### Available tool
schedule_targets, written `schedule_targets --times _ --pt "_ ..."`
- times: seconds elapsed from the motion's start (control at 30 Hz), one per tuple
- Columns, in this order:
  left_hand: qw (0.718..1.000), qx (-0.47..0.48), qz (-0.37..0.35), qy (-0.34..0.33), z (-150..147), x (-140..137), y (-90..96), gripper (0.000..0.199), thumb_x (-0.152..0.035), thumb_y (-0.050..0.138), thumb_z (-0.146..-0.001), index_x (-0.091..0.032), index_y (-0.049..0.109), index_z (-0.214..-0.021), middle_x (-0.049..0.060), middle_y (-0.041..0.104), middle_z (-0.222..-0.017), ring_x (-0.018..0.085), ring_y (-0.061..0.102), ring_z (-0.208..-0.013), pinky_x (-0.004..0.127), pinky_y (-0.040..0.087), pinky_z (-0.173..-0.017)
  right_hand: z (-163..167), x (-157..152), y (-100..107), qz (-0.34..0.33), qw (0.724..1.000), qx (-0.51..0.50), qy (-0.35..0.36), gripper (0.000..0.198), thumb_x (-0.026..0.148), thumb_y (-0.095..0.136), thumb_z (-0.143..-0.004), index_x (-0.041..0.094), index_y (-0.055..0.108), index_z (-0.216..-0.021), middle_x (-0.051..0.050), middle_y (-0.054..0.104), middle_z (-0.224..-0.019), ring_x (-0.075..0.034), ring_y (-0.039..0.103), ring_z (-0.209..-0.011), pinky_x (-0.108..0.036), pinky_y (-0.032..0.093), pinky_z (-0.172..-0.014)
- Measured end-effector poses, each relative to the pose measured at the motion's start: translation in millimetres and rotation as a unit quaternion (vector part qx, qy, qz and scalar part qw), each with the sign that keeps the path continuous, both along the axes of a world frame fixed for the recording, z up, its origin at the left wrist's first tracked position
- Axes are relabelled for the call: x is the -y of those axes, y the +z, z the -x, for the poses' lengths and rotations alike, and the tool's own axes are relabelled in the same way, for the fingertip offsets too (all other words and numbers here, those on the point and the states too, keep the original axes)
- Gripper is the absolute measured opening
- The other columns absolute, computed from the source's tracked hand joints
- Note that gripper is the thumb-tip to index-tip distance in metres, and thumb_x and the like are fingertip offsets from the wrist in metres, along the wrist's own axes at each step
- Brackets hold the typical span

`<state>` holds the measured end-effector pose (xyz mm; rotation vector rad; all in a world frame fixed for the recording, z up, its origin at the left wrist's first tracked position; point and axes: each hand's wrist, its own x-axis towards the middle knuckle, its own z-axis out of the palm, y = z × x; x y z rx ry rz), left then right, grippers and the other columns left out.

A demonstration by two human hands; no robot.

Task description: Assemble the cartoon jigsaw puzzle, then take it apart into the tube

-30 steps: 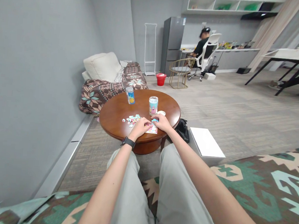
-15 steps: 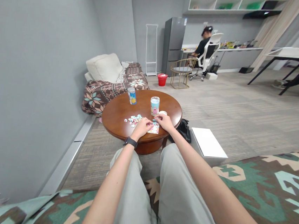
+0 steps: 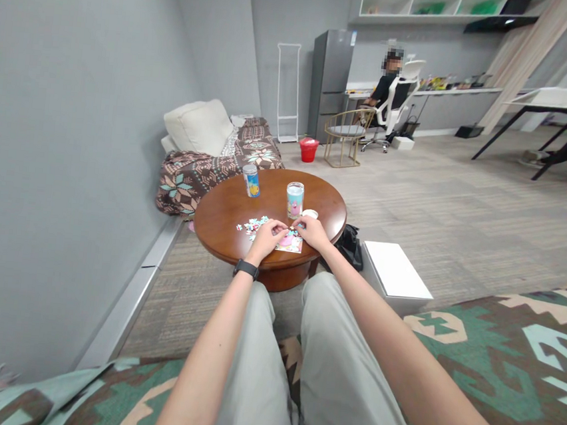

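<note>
On the round wooden table point(image 3: 225, 197), a partly joined jigsaw puzzle point(image 3: 291, 243) in pink and white lies between my hands. My left hand point(image 3: 267, 238), with a black watch on its wrist, is at the puzzle's left side, fingertips closed together; whatever they hold is too small to make out. My right hand point(image 3: 310, 231) pinches a small jigsaw piece at the puzzle's upper edge, partly hidden by the fingers. Loose jigsaw pieces point(image 3: 251, 226) are scattered left of my left hand. Behind my right hand stand a clear-topped canister point(image 3: 295, 200) with a cartoon print and a white lid point(image 3: 310, 214).
A second, blue-and-yellow canister point(image 3: 251, 181) stands at the table's far left. Right of the table are a black bag point(image 3: 351, 247) and a white box point(image 3: 397, 270). A covered sofa point(image 3: 191, 180) and a red bucket point(image 3: 308, 150) lie beyond. A person point(image 3: 384, 88) sits at the back.
My left hand has shifted slightly left and up, uncovering more of the pink puzzle. My right hand stays near the puzzle's upper edge. The camera view has moved a little.
</note>
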<state>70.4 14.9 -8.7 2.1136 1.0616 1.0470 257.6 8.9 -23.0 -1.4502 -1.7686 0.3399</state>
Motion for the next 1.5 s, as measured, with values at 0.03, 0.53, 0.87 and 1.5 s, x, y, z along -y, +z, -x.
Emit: schedule_targets --times 0.03,0.53,0.87,1.5 --pt "1.0 0.0 0.002 -0.001 0.0 0.1 0.2 0.005 -0.017 0.066 -0.081 -0.017 0.068 -0.085 0.003 0.065 -0.085 0.017 0.061 -0.079 0.031 0.05 -0.078 0.1 0.0 0.1 0.003 1.0 0.003 0.0 0.013 0.015 0.064 -0.079 0.019 0.075 -0.082 -0.003 0.069 -0.083 -0.015 0.059 -0.074 -0.027 0.046 -0.072" --pt "1.0 0.009 0.003 0.002 0.3 -1.6 -2.1 0.004 -0.015 0.066 -0.08 -0.017 0.067 -0.083 0.002 0.064 -0.082 0.016 0.06 -0.077 0.029 0.05 -0.077 0.9 1.4 2.4 0.008 1.0 -0.02 0.012 0.014 0.015 0.066 -0.081 0.019 0.075 -0.091 -0.006 0.074 -0.096 -0.019 0.065 -0.089 -0.031 0.048 -0.084" --pt "0.999 -0.005 0.008 -0.044 -0.2 -2.5 -1.9 0.019 -0.017 0.061 -0.084 -0.019 0.069 -0.101 0.003 0.068 -0.091 0.017 0.061 -0.083 0.029 0.049 -0.08 1.5 8.5 5.5 -0.021 0.994 -0.09 0.059 0.011 0.021 0.063 -0.082 0.02 0.073 -0.085 -0.004 0.073 -0.092 -0.019 0.065 -0.089 -0.032 0.047 -0.086" --pt "0.995 0.052 0.063 -0.053 -2.0 2.2 1.4 0.009 -0.023 0.061 -0.084 -0.018 0.067 -0.089 0.005 0.073 -0.092 0.019 0.069 -0.089 0.031 0.052 -0.085 1.4 8.8 5.0 -0.007 0.989 -0.133 0.06 0.011 0.024 0.068 -0.072 0.018 0.068 -0.081 -0.001 0.069 -0.08 -0.015 0.057 -0.071 -0.028 0.045 -0.071"
